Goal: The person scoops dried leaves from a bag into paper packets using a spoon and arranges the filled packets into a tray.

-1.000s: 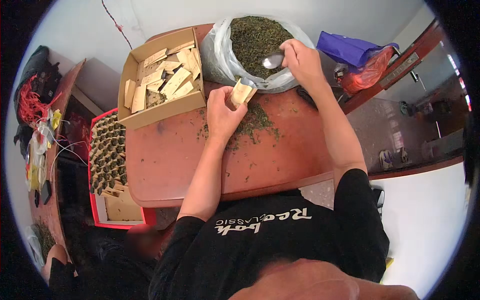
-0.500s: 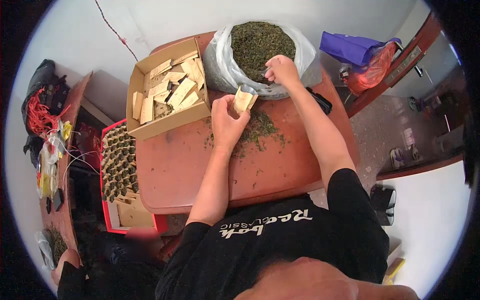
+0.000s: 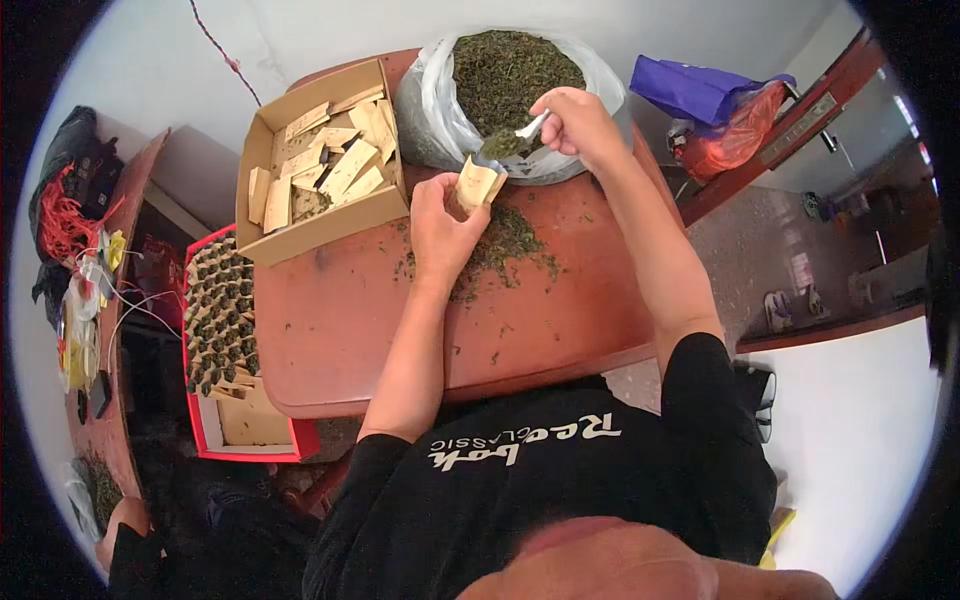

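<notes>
My left hand (image 3: 443,232) is closed around a small tan paper pouch (image 3: 480,186), its open mouth tilted up. In my right hand (image 3: 582,128) is a spoon (image 3: 533,125) with a white handle, pinched between the fingers. A clump of dark green dried leaves, which look like tea, covers the spoon's bowl, just above the pouch's mouth. Behind both hands stands a clear plastic bag (image 3: 425,110) filled with the same loose leaves (image 3: 515,75). Scattered leaves (image 3: 512,255) lie on the table below my hands.
On the reddish table (image 3: 350,340), a cardboard box (image 3: 330,215) holds several flat tan pouches. A red-edged box (image 3: 305,440) at the left contains rows of leaf-filled pouches. Another person's hand (image 3: 122,525) shows at lower left. Purple (image 3: 690,90) and red bags hang at right.
My right hand has lifted the spoon out of the leaf bag, bringing a load of leaves toward the pouch. My left hand still holds the pouch. The whole view has shifted slightly.
</notes>
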`<state>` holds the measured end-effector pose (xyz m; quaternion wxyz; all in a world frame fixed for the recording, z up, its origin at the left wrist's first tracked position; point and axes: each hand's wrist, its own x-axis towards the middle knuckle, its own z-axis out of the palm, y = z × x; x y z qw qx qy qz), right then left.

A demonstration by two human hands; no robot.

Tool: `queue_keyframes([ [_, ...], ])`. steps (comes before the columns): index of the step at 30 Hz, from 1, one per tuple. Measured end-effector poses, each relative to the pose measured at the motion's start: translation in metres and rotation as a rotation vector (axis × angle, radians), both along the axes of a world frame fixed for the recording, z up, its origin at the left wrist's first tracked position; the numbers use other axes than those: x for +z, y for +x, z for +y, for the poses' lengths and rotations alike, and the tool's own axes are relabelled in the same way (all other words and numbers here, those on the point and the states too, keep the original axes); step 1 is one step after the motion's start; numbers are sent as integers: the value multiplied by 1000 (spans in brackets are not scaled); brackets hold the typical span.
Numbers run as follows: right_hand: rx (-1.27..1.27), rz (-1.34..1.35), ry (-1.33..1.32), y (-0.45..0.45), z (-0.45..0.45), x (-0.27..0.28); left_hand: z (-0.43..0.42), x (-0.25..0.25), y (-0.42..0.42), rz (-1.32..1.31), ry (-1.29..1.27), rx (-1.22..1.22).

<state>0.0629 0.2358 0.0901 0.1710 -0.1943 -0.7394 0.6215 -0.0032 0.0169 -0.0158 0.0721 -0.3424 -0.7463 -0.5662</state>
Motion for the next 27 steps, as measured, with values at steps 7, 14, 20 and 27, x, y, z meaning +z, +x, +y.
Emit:
queue_keyframes([
  [7,-6,194,882,11,-64,-2,0,3,1,-14,-28,-3],
  [14,-52,373,1248,32,-71,13,-1,5,2,-10,-19,-9],
  [20,81,280,893,40,-71,6,-2,6,3,40,-51,-21],
  [27,-229,188,679,5,-5,15,-2,8,5,-35,1,-32],
])
